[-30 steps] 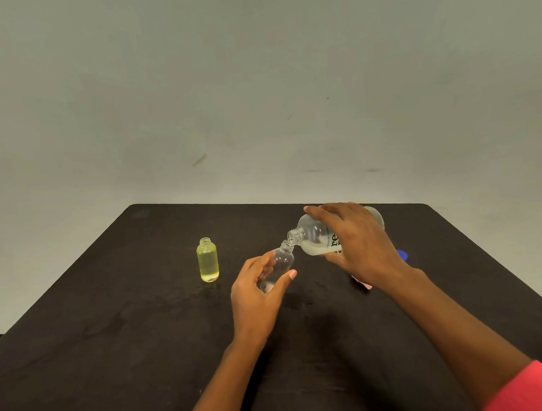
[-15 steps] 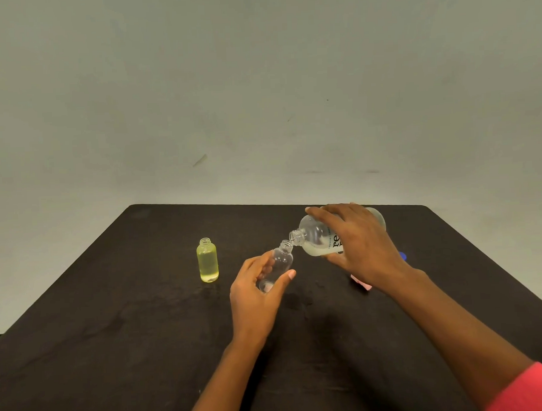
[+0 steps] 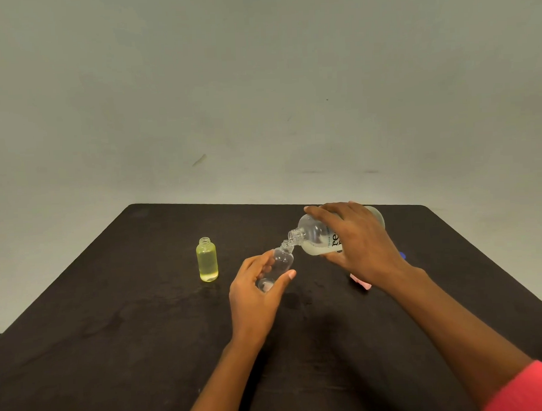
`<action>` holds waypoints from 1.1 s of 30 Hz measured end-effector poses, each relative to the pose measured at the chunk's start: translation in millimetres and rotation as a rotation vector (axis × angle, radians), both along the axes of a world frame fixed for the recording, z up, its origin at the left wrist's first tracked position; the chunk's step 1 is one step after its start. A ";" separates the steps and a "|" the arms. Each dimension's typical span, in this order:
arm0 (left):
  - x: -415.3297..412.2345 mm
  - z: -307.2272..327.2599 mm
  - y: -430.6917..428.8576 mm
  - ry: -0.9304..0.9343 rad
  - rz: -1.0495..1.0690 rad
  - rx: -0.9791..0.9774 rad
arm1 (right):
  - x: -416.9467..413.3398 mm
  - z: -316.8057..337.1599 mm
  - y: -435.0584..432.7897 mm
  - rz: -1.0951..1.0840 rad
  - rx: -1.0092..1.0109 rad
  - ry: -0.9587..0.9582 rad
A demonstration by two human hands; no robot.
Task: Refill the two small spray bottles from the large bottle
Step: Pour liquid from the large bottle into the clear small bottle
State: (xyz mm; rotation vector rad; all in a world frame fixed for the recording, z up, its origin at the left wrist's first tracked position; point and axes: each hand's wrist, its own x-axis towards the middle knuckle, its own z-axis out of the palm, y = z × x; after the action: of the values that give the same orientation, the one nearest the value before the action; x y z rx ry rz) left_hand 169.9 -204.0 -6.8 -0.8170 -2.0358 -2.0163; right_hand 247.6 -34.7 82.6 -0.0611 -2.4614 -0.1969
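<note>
**Second bottle under the spout:** A person tips the large bottle (image 3: 316,237) toward the second of two small spray bottles, the pouring step of a refill that appears about half done. The right hand (image 3: 361,245) wraps over the large bottle's body, fingers curled round it, and holds it nearly flat so that its open neck meets the mouth of the clear small bottle (image 3: 281,262). The left hand (image 3: 255,296) grips that small bottle at a tilt, thumb on one side and fingers curled round the other.

The clear bottle looks almost empty. Pale liquid pools low in the large bottle, short of its neck, and no stream is visible.

The yellow-filled small bottle (image 3: 207,261) stands uncapped and upright on the dark table (image 3: 114,336). The clear bottle is just to its right, near but apart, and the large bottle is further right again. Beyond those, partly hidden by the right wrist, lie a pink item (image 3: 361,282) and a blue item (image 3: 402,255), possibly the spray tops.

The next move likely calls for a steeper tip of the large bottle, with the two mouths aligned so nothing spills.
</note>
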 end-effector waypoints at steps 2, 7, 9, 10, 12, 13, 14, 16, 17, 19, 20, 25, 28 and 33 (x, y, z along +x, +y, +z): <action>0.3 0.3 0.1 -0.001 -0.001 0.002 | -0.1 -0.3 0.2 -0.003 -0.001 -0.004; 0.4 0.5 -0.3 -0.008 -0.009 0.006 | 0.2 0.7 -0.5 -0.005 0.011 -0.003; 0.3 0.3 -0.5 -0.007 -0.011 0.001 | 0.0 0.8 -0.4 -0.003 0.014 -0.003; 0.4 0.5 -0.5 -0.008 -0.010 0.000 | -0.2 1.0 -0.6 -0.002 0.011 -0.003; 0.3 0.3 -0.4 -0.011 -0.006 0.003 | -0.5 1.4 -0.8 0.004 0.007 0.000; 0.2 0.3 -0.4 -0.010 -0.004 0.003 | -0.6 2.1 -0.7 0.008 0.007 0.003; 0.4 0.4 -0.3 -0.010 -0.004 0.000 | -0.7 2.5 -0.7 0.010 0.009 0.006; 0.9 0.9 -0.6 -0.009 -0.011 0.001 | -0.6 3.3 -0.8 0.013 0.011 0.007; 1.0 1.1 -0.7 -0.009 -0.013 0.003 | -0.6 3.6 -0.9 0.013 0.013 0.006; 0.8 1.3 -0.9 -0.007 -0.014 0.004 | -0.5 4.7 -1.5 0.012 0.021 0.006; 0.8 1.2 -0.8 -0.005 -0.014 0.002 | -0.7 5.3 -1.9 0.013 0.027 0.008; 0.8 1.0 0.0 -0.026 -0.022 0.023 | -0.9 7.5 -3.1 0.015 0.031 0.025; 0.9 0.1 0.2 -0.038 -0.029 0.034 | -0.9 7.7 -2.8 0.015 0.024 0.023; 0.8 0.8 0.1 -0.032 -0.022 0.020 | 0.1 8.3 -2.6 0.009 0.008 -0.004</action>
State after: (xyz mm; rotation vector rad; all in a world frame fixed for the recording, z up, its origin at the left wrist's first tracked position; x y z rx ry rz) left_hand 170.7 -203.9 -6.0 -0.8117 -2.0290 -2.0712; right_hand 247.7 -37.3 90.9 -0.0458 -2.4639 -0.2029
